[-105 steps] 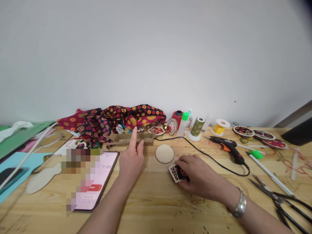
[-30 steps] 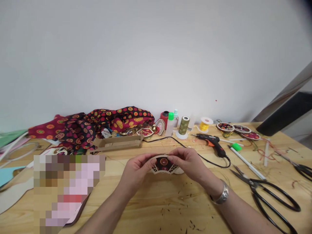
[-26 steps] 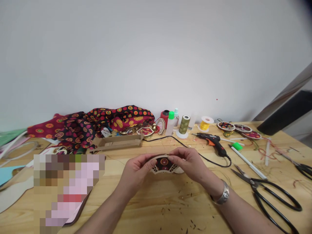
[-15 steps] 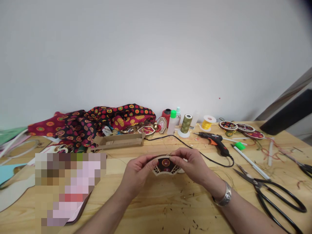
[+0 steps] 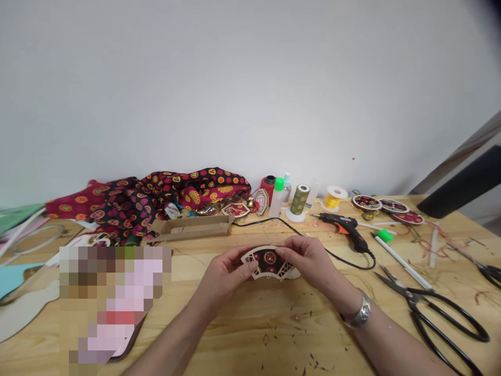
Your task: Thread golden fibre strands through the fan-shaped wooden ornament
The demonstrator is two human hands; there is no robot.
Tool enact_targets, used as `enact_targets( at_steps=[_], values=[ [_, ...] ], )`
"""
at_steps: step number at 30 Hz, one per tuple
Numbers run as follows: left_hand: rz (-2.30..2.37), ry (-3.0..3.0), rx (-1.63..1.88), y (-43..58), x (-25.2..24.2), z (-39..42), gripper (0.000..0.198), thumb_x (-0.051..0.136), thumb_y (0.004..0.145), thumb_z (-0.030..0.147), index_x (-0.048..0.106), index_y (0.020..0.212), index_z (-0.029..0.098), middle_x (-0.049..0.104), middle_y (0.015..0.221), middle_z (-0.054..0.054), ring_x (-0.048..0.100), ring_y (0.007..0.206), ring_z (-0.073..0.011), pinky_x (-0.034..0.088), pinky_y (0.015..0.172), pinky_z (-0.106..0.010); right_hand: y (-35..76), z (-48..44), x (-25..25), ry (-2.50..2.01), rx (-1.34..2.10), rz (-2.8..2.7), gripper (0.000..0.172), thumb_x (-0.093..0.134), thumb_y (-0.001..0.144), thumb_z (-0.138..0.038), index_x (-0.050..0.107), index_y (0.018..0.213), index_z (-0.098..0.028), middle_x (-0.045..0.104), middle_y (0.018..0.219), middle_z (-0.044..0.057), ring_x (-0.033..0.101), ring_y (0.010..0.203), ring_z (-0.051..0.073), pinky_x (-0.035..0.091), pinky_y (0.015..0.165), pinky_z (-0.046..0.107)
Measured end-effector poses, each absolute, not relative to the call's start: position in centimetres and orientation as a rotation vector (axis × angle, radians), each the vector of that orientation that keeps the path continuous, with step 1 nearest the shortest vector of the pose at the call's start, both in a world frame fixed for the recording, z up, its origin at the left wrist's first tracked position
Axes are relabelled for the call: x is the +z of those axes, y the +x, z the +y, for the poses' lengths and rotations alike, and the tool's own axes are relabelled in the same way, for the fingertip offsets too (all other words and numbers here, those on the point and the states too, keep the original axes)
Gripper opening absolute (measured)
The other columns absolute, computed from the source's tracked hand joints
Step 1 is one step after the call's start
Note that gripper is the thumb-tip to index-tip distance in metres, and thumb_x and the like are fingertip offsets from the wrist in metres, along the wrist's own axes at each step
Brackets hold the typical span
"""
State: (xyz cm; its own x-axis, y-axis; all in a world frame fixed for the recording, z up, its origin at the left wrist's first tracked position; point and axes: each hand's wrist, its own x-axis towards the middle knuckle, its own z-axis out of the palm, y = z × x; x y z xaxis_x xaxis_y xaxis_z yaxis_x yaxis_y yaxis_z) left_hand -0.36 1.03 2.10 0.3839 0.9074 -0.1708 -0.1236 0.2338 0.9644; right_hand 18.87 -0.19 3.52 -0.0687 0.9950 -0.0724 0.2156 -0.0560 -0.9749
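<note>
Between my two hands I hold a fan-shaped wooden ornament [image 5: 270,259] just above the table. It has a pale cut-out frame around dark fabric with red round motifs. My left hand [image 5: 229,271] pinches its left end, thumb on the front face. My right hand [image 5: 305,259] grips the upper right part, thumb over the fabric edge. The fingers behind the ornament are hidden. Part of another pale piece [image 5: 293,273] shows under my right hand; I cannot tell whether it is attached.
Large black-handled scissors [image 5: 415,300] lie at the right, with a glue gun [image 5: 346,227] behind. Its cord curves past my right hand. Thread spools [image 5: 300,201], bottles [image 5: 276,198], a cardboard tray [image 5: 195,228] and patterned fabric [image 5: 156,196] line the back. A phone [image 5: 131,337] lies left.
The ornament has tilted and shifted slightly, so more of its left frame and front face shows. My left thumb has moved lower along its edge. Both hands keep their hold.
</note>
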Motion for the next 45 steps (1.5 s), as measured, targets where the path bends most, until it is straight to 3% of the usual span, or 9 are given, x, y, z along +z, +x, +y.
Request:
enact_targets(
  at_steps=[10, 15, 20, 22, 25, 30, 34, 45],
  values=[
    [1.104, 1.139, 0.829, -0.4, 2.5, 1.1, 0.028, 0.067, 0.066, 0.029, 0.067, 0.089, 0.013, 0.069, 0.073, -0.003, 0.056, 0.059, -0.0115, 0.045, 0.058, -0.021, 19.3, 0.2, 4.1, -1.399, 1.273, -1.468, 0.032, 0.052, 0.078, -0.042, 0.065, 0.077, -0.013, 0.067, 0.07, 0.004, 0.059, 0.061, 0.014, 0.046, 0.057, 0.025],
    [1.172, 1.113, 0.776, -0.8, 4.0, 0.8, 0.03, 0.066, 0.066, 0.033, 0.068, 0.089, 0.013, 0.069, 0.073, -0.003, 0.054, 0.055, -0.01, 0.044, 0.056, -0.021, 22.4, 0.7, 7.8, -1.472, 0.903, -1.539, 0.033, 0.051, 0.079, -0.042, 0.064, 0.095, -0.017, 0.068, 0.088, 0.004, 0.06, 0.077, 0.018, 0.046, 0.067, 0.029],
    [1.235, 1.164, 0.655, -1.2, 5.0, -1.6, 0.029, 0.066, 0.064, 0.032, 0.068, 0.086, 0.014, 0.067, 0.064, -0.001, 0.054, 0.054, -0.0107, 0.044, 0.053, -0.02, 24.2, -0.9, 7.8, -1.637, 0.686, -1.741, 0.024, 0.051, 0.08, -0.035, 0.066, 0.086, -0.018, 0.068, 0.083, 0.005, 0.06, 0.074, 0.019, 0.045, 0.066, 0.03],
    [1.263, 1.166, 0.626, -1.3, 4.5, -2.9, 0.028, 0.065, 0.064, 0.033, 0.068, 0.085, 0.014, 0.068, 0.066, -0.002, 0.055, 0.055, -0.0121, 0.045, 0.052, -0.021, 23.9, -1.8, 6.5, -1.711, 0.628, -1.861, 0.022, 0.052, 0.079, -0.034, 0.066, 0.088, -0.018, 0.067, 0.087, 0.006, 0.059, 0.079, 0.021, 0.045, 0.071, 0.033],
    [1.276, 1.178, 0.629, -1.4, 3.2, -4.6, 0.027, 0.063, 0.066, 0.035, 0.068, 0.083, 0.015, 0.07, 0.072, -0.003, 0.061, 0.066, -0.0168, 0.049, 0.059, -0.024, 22.8, -2.8, 4.7, -1.711, 0.486, -1.989, 0.034, 0.061, 0.073, -0.031, 0.06, 0.105, -0.021, 0.063, 0.101, 0.007, 0.052, 0.097, 0.024, 0.041, 0.084, 0.037],
    [1.333, 1.284, 0.657, -1.9, 1.2, -5.7, 0.03, 0.058, 0.07, 0.036, 0.065, 0.094, 0.02, 0.07, 0.09, -0.004, 0.063, 0.083, -0.0211, 0.05, 0.073, -0.029, 21.1, -2.7, 3.7, -1.686, 0.32, -2.144, 0.054, 0.068, 0.067, -0.033, 0.051, 0.116, -0.02, 0.056, 0.113, 0.009, 0.041, 0.107, 0.027, 0.036, 0.089, 0.041],
    [1.393, 1.538, 0.615, -2.5, 0.6, -5.6, 0.027, 0.054, 0.075, 0.034, 0.063, 0.098, 0.023, 0.07, 0.092, -0.003, 0.063, 0.085, -0.0204, 0.049, 0.077, -0.029, 20.6, -2.3, 3.1, -1.708, 0.241, -2.204, 0.063, 0.068, 0.065, -0.036, 0.046, 0.121, -0.016, 0.054, 0.115, 0.011, 0.038, 0.109, 0.03, 0.034, 0.09, 0.044],
    [1.429, 2.043, 0.44, -2.5, 1.5, -5.3, 0.025, 0.044, 0.081, 0.032, 0.062, 0.092, 0.02, 0.061, 0.09, -0.008, 0.059, 0.081, -0.0208, 0.049, 0.072, -0.034, 20.3, -2.3, 2.9, -1.721, 0.251, -2.195, 0.056, 0.064, 0.068, -0.034, 0.047, 0.119, -0.017, 0.056, 0.109, 0.012, 0.04, 0.106, 0.028, 0.035, 0.087, 0.042]
  ],
)
